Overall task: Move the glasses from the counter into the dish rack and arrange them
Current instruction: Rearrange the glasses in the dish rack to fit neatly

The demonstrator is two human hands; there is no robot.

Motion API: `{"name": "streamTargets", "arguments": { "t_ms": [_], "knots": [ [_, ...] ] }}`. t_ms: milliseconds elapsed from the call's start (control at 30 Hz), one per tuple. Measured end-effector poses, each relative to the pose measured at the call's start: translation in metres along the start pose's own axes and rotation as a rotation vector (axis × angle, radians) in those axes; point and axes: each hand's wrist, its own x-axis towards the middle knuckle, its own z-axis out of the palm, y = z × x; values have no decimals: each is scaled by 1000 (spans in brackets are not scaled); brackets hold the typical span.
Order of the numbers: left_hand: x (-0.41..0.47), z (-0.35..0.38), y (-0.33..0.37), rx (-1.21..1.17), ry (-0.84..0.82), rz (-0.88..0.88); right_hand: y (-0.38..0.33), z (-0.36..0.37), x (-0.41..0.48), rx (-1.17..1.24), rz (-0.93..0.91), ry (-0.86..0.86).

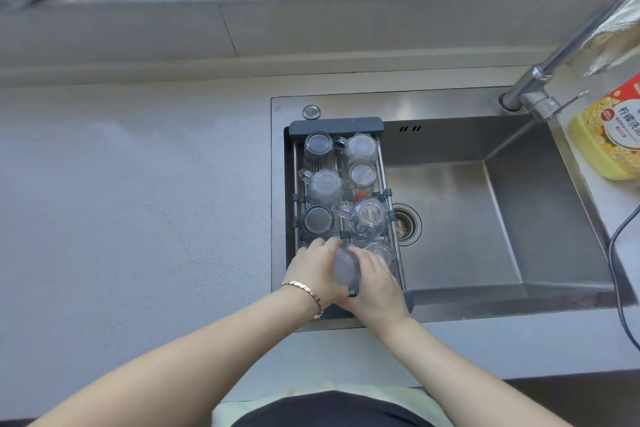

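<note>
A dark dish rack spans the left end of the steel sink. Several clear glasses stand upside down in it in two rows, among them a ribbed glass at the far left and a handled mug on the right. At the rack's near end both hands hold one frosted glass bottom up. My left hand grips its left side and my right hand its right side. Another glass sits just right of it, partly hidden by my right hand.
The sink basin lies right of the rack, with a drain and a faucet at the far right. A yellow detergent bottle stands beside the faucet. Grey counter stretches left. Metal pots and cloths line the back ledge.
</note>
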Motion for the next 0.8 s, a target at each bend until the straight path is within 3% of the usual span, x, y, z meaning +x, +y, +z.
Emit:
{"name": "streamTargets", "arguments": {
  "t_ms": [233,400,567,800],
  "knots": [
    [-6,-28,-29,-196,-83,144,2,-4,0,-20,-39,58],
    [-1,-40,-55,21,92,275,3,-16,-5,-9,-115,36],
    [13,-38,-58,239,46,277,1,-23,1,-101,-241,-74],
    [19,-37,-59,333,37,275,-12,-15,34,-249,-167,-327]
  ]
}}
